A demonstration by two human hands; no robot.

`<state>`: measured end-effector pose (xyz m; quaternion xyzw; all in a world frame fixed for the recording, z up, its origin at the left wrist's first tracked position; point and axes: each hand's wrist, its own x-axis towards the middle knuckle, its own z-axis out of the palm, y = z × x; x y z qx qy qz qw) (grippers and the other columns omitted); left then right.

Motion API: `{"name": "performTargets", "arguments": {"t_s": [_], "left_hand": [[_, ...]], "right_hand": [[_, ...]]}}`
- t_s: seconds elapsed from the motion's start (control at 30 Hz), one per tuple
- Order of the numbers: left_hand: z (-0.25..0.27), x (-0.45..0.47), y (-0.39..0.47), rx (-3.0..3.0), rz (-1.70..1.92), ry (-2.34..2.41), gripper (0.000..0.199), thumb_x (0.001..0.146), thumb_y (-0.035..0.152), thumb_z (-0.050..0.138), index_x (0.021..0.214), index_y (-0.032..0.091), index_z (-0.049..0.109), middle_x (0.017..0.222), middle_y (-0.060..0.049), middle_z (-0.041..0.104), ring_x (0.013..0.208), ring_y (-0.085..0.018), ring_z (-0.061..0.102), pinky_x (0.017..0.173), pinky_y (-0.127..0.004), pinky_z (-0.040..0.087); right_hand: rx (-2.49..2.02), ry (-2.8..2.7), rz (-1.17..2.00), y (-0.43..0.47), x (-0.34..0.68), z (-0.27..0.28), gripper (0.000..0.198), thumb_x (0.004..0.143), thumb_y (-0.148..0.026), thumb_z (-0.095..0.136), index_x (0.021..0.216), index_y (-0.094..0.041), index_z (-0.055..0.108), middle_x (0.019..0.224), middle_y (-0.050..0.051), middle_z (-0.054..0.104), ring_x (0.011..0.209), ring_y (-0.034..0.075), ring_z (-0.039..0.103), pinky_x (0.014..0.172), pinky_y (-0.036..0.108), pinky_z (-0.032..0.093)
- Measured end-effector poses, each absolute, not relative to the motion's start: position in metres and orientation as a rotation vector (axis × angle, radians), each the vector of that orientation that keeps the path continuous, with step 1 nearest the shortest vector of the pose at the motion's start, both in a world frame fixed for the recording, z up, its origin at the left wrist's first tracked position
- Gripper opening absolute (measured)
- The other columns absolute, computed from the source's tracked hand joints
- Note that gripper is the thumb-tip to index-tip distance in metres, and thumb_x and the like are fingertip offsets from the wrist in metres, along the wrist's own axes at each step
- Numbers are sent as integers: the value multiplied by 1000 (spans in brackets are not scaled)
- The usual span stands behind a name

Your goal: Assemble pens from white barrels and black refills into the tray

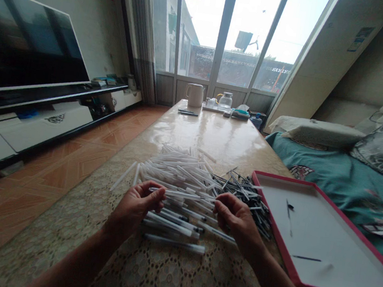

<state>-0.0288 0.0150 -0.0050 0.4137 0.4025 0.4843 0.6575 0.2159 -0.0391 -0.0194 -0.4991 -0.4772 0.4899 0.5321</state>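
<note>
My left hand point(139, 202) pinches one end of a slim, whitish translucent pen barrel point(188, 195). At its other end the fingertips of my right hand point(236, 217) are closed, so it lies level between both hands. Beyond and under it spreads a heap of similar white pen barrels point(174, 167). Nearer to me lie several pens with dark ends point(174, 223). Just past my right hand is a pile of thin black pen refills point(245, 190).
To the right, a shallow pink-rimmed box point(343, 220) holds a few dark slender pieces. A patterned cloth covers the table point(173, 282). At its far end stand a white kettle point(195, 96), a glass jug point(225, 102) and a tissue pack point(241, 112).
</note>
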Motion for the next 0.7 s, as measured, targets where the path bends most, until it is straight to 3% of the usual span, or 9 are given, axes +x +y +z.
{"name": "performTargets", "arguments": {"t_s": [0.13, 0.27, 0.37, 0.43, 0.57, 0.63, 0.7], "left_hand": [[-2, -35, 23, 734, 1338, 985, 41, 44, 25, 92, 74, 13, 67, 60, 2, 69, 49, -8, 61, 49, -16, 51], [-5, -37, 29, 757, 1380, 1010, 36, 50, 20, 88, 79, 11, 67, 61, 1, 69, 51, -9, 63, 50, -16, 53], [-7, -34, 30, 867, 1285, 985, 49, 58, 19, 84, 103, 10, 65, 78, -4, 74, 59, -11, 66, 56, -19, 55], [-7, -32, 30, 943, 1262, 973, 65, 62, 19, 81, 121, 11, 56, 92, -8, 75, 64, -13, 68, 59, -22, 57], [-6, -34, 31, 1095, 1295, 1019, 84, 68, 22, 77, 140, 14, 34, 97, -9, 73, 64, -15, 69, 60, -27, 57], [-5, -39, 32, 1185, 1300, 1067, 78, 70, 26, 76, 136, 14, 38, 94, -8, 73, 64, -17, 69, 58, -29, 56], [-2, -48, 33, 1324, 1280, 1133, 56, 71, 31, 75, 119, 12, 53, 84, -5, 71, 63, -17, 67, 55, -28, 54]], "right_hand": [[-1284, -1010, 730, -29, 245, -22, 36, 75, -49, 70, 86, -16, 59, 68, 0, 60, 46, 8, 48, 39, 19, 36], [-1455, -997, 346, -21, 265, -31, 40, 80, -49, 63, 99, -14, 61, 81, 7, 65, 47, 12, 56, 39, 24, 44], [-1554, -1063, 212, -21, 268, -33, 46, 81, -45, 62, 114, -14, 59, 114, 17, 59, 49, 12, 59, 40, 28, 50], [-1579, -1112, 129, -22, 267, -33, 43, 82, -43, 60, 113, -13, 61, 125, 20, 51, 51, 11, 58, 43, 30, 52], [-1546, -1207, 44, -25, 259, -32, 29, 87, -36, 53, 104, -14, 63, 118, 17, 53, 55, 11, 56, 47, 29, 52], [-1525, -1268, 29, -27, 254, -31, 24, 88, -32, 52, 102, -15, 63, 115, 14, 55, 59, 12, 56, 49, 28, 51], [-1491, -1346, 56, -30, 247, -30, 20, 89, -28, 51, 101, -16, 63, 107, 11, 58, 58, 12, 55, 50, 27, 49]]}}
